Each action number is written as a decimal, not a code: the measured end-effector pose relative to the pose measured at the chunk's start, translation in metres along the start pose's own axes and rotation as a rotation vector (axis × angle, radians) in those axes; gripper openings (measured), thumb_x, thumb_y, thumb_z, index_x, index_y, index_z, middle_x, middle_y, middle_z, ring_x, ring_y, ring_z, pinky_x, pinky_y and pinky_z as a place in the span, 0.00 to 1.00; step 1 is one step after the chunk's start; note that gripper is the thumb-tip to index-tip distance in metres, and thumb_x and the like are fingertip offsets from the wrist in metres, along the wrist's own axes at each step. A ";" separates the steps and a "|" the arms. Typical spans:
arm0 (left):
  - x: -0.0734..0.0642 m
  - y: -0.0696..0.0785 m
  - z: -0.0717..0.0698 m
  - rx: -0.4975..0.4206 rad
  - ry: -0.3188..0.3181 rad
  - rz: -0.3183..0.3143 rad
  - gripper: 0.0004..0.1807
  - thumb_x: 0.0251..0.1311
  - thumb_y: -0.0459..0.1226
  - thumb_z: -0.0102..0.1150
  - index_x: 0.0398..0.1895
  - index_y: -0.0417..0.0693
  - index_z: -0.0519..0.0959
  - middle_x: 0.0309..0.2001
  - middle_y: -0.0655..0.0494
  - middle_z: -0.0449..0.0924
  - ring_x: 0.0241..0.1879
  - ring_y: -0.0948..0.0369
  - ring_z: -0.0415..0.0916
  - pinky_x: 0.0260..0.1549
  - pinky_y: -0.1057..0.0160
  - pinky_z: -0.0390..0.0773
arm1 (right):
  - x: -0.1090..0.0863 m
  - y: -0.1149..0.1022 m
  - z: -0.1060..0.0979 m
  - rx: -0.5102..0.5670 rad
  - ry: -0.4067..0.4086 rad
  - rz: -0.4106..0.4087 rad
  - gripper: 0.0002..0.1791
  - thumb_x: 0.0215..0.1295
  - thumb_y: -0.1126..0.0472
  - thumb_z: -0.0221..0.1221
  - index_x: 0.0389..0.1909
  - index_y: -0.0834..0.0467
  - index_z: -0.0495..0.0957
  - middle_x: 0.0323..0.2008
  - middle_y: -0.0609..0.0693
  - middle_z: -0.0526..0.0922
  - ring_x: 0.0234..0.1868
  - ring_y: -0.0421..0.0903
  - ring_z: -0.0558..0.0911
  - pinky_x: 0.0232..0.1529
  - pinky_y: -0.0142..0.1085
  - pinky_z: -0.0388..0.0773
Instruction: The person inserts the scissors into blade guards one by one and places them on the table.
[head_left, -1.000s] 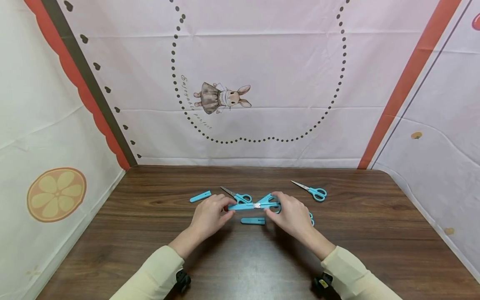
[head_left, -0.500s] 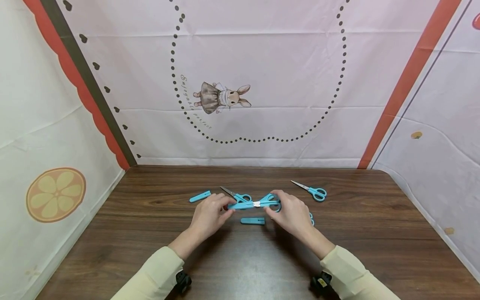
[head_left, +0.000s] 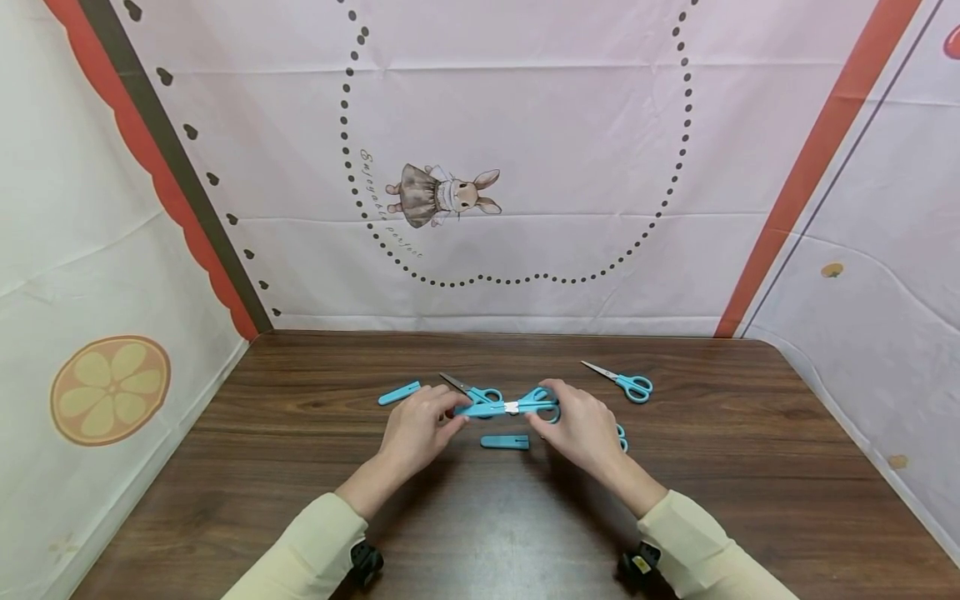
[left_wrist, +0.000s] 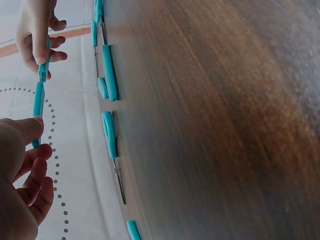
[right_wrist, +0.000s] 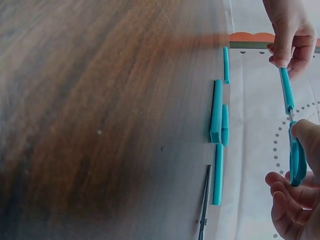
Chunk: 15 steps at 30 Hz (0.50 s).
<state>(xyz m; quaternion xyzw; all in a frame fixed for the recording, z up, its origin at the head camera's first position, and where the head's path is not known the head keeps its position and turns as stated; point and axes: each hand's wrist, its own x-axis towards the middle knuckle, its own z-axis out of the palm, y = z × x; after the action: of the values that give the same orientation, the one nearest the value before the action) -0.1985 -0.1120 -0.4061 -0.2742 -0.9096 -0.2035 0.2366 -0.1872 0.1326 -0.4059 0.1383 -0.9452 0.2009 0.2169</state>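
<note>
My left hand [head_left: 417,428] pinches the closed end of a blue blade cover [head_left: 482,411] between thumb and fingers. Into the cover's other end run the blades of a pair of blue-handled scissors [left_wrist: 44,71]. A short strip of silver metal shows between cover and handles. My right hand [head_left: 583,427] holds these scissors by the handles [right_wrist: 297,159], thumb on one side. Cover and scissors lie in one line, raised above the table in both wrist views. How far the blades sit inside the cover is hidden.
Behind the left fingers lie uncovered scissors [head_left: 480,395]. Other scissors [head_left: 634,387] lie at the back right. A third pair [head_left: 622,438] is partly hidden by the right hand. Loose blade covers lie at the left [head_left: 399,393] and in front [head_left: 505,442] on the brown table [head_left: 300,467].
</note>
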 end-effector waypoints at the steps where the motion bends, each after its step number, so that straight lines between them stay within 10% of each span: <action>1: 0.000 0.000 0.000 0.001 0.000 0.001 0.10 0.49 0.41 0.68 0.37 0.57 0.83 0.29 0.66 0.78 0.27 0.69 0.69 0.23 0.72 0.69 | 0.000 0.000 0.000 0.001 -0.003 0.002 0.26 0.51 0.46 0.65 0.48 0.54 0.76 0.23 0.46 0.80 0.14 0.36 0.63 0.14 0.31 0.59; 15: 0.001 0.001 0.001 -0.009 -0.024 -0.006 0.11 0.50 0.41 0.68 0.38 0.57 0.83 0.33 0.63 0.81 0.29 0.69 0.70 0.24 0.71 0.71 | 0.001 -0.002 0.002 0.002 -0.006 0.012 0.26 0.51 0.45 0.64 0.49 0.54 0.76 0.20 0.44 0.78 0.12 0.36 0.60 0.13 0.31 0.55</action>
<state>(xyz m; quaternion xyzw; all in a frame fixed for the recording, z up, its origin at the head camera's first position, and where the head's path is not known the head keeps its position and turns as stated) -0.1988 -0.1105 -0.4059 -0.2751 -0.9122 -0.2052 0.2239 -0.1879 0.1296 -0.4060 0.1334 -0.9465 0.2028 0.2128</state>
